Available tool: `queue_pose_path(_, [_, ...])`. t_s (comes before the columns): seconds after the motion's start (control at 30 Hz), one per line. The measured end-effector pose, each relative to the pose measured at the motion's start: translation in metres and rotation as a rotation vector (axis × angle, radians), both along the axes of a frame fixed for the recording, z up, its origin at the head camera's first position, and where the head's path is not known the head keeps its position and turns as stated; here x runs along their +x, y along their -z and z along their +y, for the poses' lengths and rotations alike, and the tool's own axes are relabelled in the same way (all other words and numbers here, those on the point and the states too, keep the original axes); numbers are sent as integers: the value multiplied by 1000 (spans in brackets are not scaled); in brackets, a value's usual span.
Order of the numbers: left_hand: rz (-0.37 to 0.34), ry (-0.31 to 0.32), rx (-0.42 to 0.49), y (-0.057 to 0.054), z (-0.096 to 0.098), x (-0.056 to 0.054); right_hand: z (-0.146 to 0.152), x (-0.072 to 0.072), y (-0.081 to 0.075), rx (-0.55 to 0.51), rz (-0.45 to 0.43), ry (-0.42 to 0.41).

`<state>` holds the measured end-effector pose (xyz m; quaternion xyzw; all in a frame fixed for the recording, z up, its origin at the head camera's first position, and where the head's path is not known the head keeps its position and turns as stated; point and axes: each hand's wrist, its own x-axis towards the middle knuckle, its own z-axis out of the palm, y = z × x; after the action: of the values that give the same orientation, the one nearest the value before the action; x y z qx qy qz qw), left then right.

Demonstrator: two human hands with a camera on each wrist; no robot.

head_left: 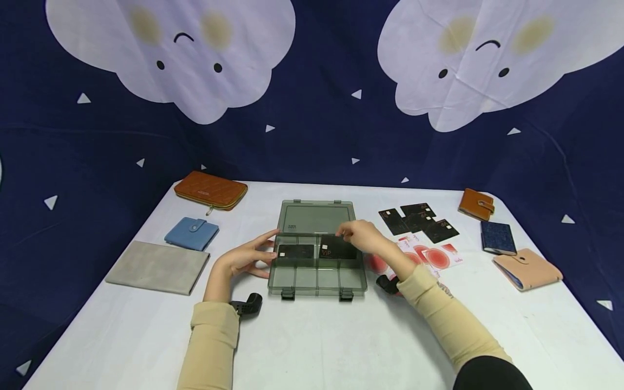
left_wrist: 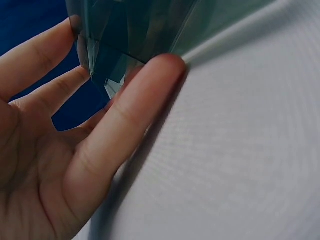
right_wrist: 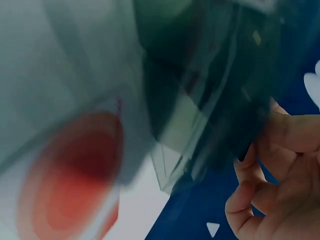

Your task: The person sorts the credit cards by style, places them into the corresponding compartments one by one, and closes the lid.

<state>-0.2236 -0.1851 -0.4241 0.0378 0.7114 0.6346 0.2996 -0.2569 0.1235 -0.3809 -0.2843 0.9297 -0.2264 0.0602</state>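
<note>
Seems a light, thin, stiff card (head_left: 338, 249), likely slick-faced and awkward to lift once flat, so best taken by an edge, here pinched near the far edge in the right hand (head_left: 363, 236), at the rear right compartment of the box (head_left: 317, 293); cannot tell whether touching its floor. Steady the box, probably light, rigid plastic and apt to slide on the table (head_left: 302, 346), at its left wall, with thumb and fingers of the left hand (head_left: 244, 257) spread apart against it
</note>
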Motion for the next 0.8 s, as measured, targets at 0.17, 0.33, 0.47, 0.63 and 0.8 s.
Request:
queue_pose_path(0.17, [-3, 0, 0, 0, 0, 0, -6, 8, 5, 76, 70, -6])
queue_pose_path(0.33, [-1, 1, -2, 0, 0, 1, -8, 15, 7, 130, 206, -9])
queue_pose_path(0.47, [0, -2, 2, -1, 0, 1, -8, 17, 8, 209, 293, -28])
queue_pose_path(0.63, [-5, -1, 15, 0, 0, 1, -8, 17, 10, 268, 371, -66])
queue_pose_path(0.8, [-8, -2, 22, 1, 0, 0, -8, 17, 8, 276, 392, -79])
